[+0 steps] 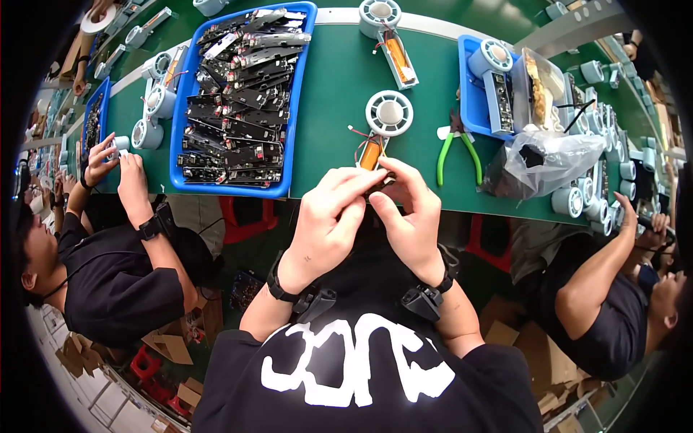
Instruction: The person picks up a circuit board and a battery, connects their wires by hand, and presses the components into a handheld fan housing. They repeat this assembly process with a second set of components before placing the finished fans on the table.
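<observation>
1. Head view: at left, a co-worker in black (123, 289) handles a small pale part beside pale blue units (160, 102) on the green counter (332, 108).
2. A blue tray (300, 83) packed with black parts (242, 101) stretches from the counter's far edge to its near edge.
3. At center, the left hand (328, 220) reaches its fingers inward at the near edge, grip narrow; what it pinches is hidden, so its hold cannot be told.
4. Under the fingertips, a fan unit (389, 115) lies by the near edge, round head toward the far edge, orange cell (371, 154) exposed. A second unit (395, 54) lies beyond.
5. The right hand (411, 216) meets the left, thumb and forefinger narrowly parted; whether they hold anything cannot be told.
6. Green-handled pliers (456, 128) rest near a small blue tray (473, 108) and a clear bag (541, 162).
7. At far right, another co-worker (613, 317) sits along the near edge.
</observation>
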A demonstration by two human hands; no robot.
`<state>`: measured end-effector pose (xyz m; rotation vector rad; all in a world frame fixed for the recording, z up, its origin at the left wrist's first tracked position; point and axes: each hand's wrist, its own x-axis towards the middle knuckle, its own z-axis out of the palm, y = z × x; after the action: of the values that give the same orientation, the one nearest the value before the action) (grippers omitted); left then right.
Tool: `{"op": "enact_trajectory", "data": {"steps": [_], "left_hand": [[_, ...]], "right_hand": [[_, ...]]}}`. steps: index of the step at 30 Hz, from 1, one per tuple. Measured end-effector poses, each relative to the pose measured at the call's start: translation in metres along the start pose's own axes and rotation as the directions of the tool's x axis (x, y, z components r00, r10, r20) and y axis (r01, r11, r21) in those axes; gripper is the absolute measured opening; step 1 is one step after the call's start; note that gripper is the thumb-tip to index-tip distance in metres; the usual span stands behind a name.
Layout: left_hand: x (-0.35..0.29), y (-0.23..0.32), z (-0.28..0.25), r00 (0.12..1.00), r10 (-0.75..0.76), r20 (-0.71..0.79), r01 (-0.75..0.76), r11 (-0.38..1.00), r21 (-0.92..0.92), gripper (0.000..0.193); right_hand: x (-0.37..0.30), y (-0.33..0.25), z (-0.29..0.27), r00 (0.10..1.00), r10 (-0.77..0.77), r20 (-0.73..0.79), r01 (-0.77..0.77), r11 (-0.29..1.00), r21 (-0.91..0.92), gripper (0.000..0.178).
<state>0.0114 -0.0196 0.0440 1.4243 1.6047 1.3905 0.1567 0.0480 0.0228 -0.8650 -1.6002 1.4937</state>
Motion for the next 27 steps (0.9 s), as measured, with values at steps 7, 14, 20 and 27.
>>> {"op": "enact_trajectory", "data": {"steps": [7,14,20,27], "left_hand": [[-0.004,-0.016,-0.001,0.975,-0.067,-0.212,0.106,0.978,0.178,0.032],[0.031,-0.038,0.003,0.952,0.298,-0.065,-0.268,0.920,0.285,0.020],[0.041,-0.029,0.017,0.976,0.216,-0.005,-0.206,0.941,0.268,0.017],[0.048,-0.026,0.025,0.954,0.301,-0.010,-0.279,0.896,0.347,0.017]], "right_hand": [[-0.004,0.008,-0.027,0.979,0.183,-0.087,-0.170,0.976,0.139,0.040],[0.005,0.010,-0.036,0.973,0.230,-0.003,-0.220,0.934,0.281,0.041],[0.010,0.012,-0.040,0.967,0.252,0.022,-0.245,0.912,0.328,0.042],[0.013,0.014,-0.043,0.967,0.251,0.051,-0.253,0.903,0.346,0.042]]}}
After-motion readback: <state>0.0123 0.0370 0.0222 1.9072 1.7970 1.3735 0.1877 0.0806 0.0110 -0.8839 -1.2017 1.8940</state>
